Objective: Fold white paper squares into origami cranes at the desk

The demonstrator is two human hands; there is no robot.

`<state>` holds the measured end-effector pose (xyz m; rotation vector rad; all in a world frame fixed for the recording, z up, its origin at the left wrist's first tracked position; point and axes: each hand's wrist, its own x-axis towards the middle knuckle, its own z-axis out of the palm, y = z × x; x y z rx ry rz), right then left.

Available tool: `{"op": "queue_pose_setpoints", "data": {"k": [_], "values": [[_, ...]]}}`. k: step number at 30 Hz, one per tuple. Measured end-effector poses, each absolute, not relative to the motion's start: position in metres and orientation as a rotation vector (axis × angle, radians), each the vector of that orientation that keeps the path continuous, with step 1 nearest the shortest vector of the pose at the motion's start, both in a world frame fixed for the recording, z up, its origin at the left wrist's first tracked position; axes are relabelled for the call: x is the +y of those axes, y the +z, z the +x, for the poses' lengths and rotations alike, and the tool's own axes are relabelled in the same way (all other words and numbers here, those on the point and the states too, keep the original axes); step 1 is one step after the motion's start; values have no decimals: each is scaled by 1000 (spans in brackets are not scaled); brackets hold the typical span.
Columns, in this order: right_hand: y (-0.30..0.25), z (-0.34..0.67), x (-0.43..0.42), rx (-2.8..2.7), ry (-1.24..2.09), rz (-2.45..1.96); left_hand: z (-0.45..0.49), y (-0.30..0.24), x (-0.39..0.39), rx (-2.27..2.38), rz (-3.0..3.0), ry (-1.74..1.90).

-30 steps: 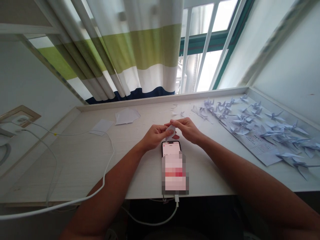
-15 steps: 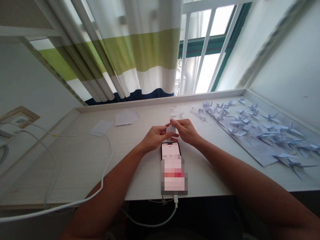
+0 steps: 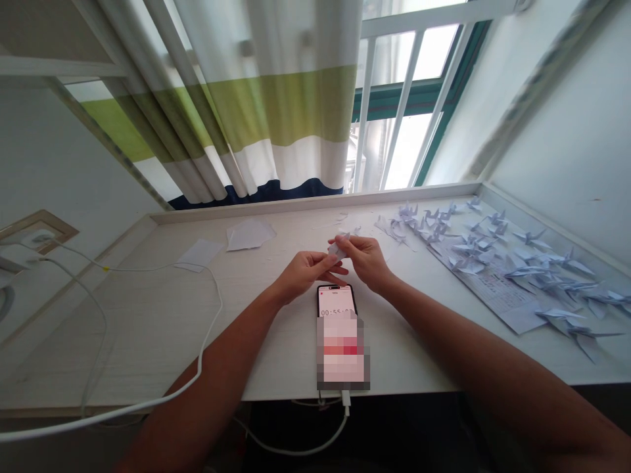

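Over the white desk [image 3: 148, 315], my left hand [image 3: 304, 270] and my right hand [image 3: 363, 257] meet on a small folded piece of white paper [image 3: 336, 248]. Both hands pinch it, fingers closed on its edges, a little above the desk. Just in front of them a phone [image 3: 337, 328] lies flat, its screen lit with a timer, a white cable plugged into its near end. To the right, several folded paper cranes [image 3: 497, 253] are spread over a printed sheet [image 3: 497, 292].
Two loose white paper pieces [image 3: 249, 233] lie at the back left. A white charging cable [image 3: 207, 328] loops across the left of the desk from a wall socket [image 3: 34, 238]. Striped curtain [image 3: 266, 112] and barred window stand behind. Paper scraps lie near the cranes.
The hands have lifted slightly away from the phone and turned the folded paper flatter; more of the phone's screen shows. The camera has tilted a little.
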<state>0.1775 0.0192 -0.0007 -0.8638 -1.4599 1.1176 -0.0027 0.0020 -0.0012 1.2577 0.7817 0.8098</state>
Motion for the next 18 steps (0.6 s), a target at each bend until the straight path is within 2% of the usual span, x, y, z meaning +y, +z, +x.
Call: {"op": "queue_pose_setpoints", "data": {"k": [18], "values": [[-4,184,24,-1392,1115,-918,0,2,1,925,1414,909]]}}
